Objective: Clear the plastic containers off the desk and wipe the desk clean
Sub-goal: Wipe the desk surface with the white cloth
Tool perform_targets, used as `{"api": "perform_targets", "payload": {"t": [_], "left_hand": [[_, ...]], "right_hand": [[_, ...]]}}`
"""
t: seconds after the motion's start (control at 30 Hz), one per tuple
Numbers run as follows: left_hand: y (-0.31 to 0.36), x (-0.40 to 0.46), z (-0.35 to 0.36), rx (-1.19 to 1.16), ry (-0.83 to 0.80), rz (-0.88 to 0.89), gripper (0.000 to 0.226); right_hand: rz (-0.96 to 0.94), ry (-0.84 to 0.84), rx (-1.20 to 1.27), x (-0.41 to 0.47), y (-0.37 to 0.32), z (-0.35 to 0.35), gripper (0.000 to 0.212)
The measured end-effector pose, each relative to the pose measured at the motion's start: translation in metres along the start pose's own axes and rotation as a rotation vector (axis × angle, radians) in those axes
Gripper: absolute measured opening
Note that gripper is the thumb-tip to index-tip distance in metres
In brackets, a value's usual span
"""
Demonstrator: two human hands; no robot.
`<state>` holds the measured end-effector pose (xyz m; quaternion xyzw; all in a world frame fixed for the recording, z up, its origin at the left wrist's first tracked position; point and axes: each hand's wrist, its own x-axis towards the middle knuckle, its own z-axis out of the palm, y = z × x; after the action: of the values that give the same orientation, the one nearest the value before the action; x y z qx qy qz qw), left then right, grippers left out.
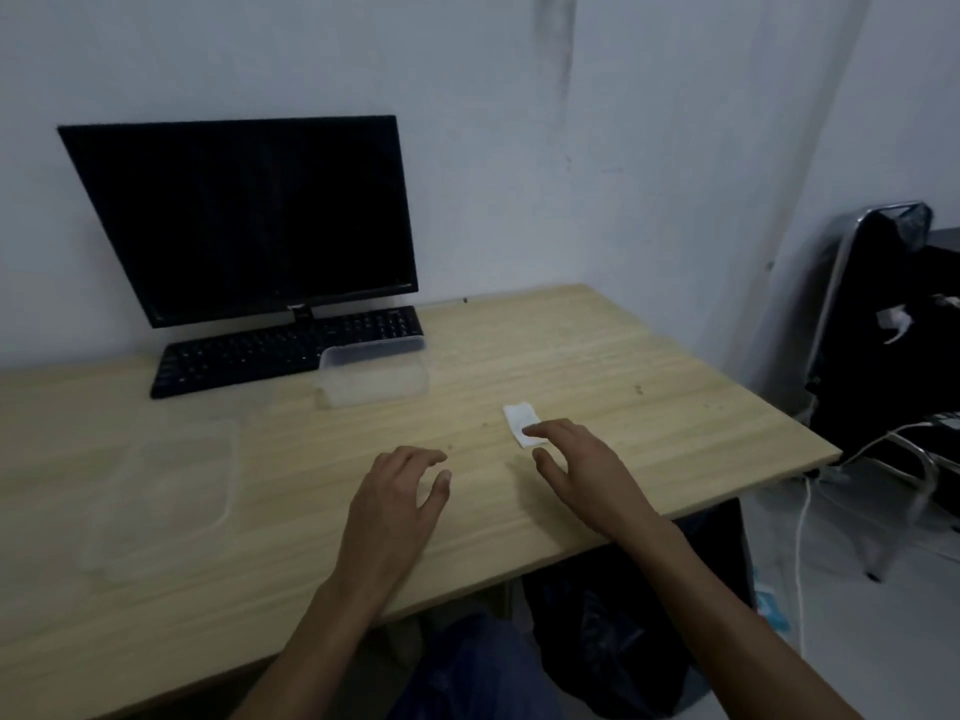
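Both hands are out over the wooden desk (649,366): the left hand (400,504) hovers loose and holds nothing, the right hand (582,467) has straight fingers touching a folded white tissue (519,419). Two clear plastic containers remain: one tub (374,376) touching the keyboard (260,353), one flat container (166,491) at left. One dark monitor (244,215) against a white wall, chair (883,324) at right.
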<state>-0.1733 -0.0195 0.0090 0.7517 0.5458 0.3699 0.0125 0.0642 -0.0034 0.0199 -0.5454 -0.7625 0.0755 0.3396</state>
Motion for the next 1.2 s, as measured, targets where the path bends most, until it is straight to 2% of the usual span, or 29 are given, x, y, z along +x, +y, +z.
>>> {"api": "perform_targets", "payload": {"t": [0.1, 0.27, 0.37, 0.43, 0.63, 0.73, 0.97, 1.2], "left_hand": [[-0.025, 0.002, -0.005, 0.076, 0.009, -0.021, 0.044], [-0.055, 0.018, -0.009, 0.158, 0.013, -0.054, 0.046], [-0.066, 0.018, -0.008, 0.176, 0.009, -0.063, 0.046], [-0.070, 0.012, -0.007, 0.185, 0.014, -0.065, 0.045], [-0.072, 0.001, -0.010, 0.157, 0.081, -0.122, 0.041], [-0.070, 0.000, -0.009, 0.169, 0.087, -0.114, 0.040], [-0.072, -0.001, -0.012, 0.163, 0.062, -0.132, 0.041], [-0.072, -0.014, -0.022, 0.165, 0.015, -0.111, 0.041]], "right_hand": [[0.022, -0.129, -0.079, 0.015, 0.009, 0.007, 0.044], [0.044, -0.380, -0.260, 0.037, 0.020, 0.020, 0.068], [0.076, -0.478, -0.309, 0.043, 0.024, 0.028, 0.111], [0.059, -0.519, -0.342, 0.044, 0.024, 0.033, 0.122], [0.027, -0.580, -0.329, 0.063, 0.004, 0.052, 0.095], [-0.066, -0.632, -0.318, 0.064, -0.019, 0.065, 0.079], [-0.226, -0.713, -0.277, 0.007, -0.063, 0.054, 0.083], [-0.163, -0.691, -0.312, 0.006, -0.062, 0.055, 0.082]]}}
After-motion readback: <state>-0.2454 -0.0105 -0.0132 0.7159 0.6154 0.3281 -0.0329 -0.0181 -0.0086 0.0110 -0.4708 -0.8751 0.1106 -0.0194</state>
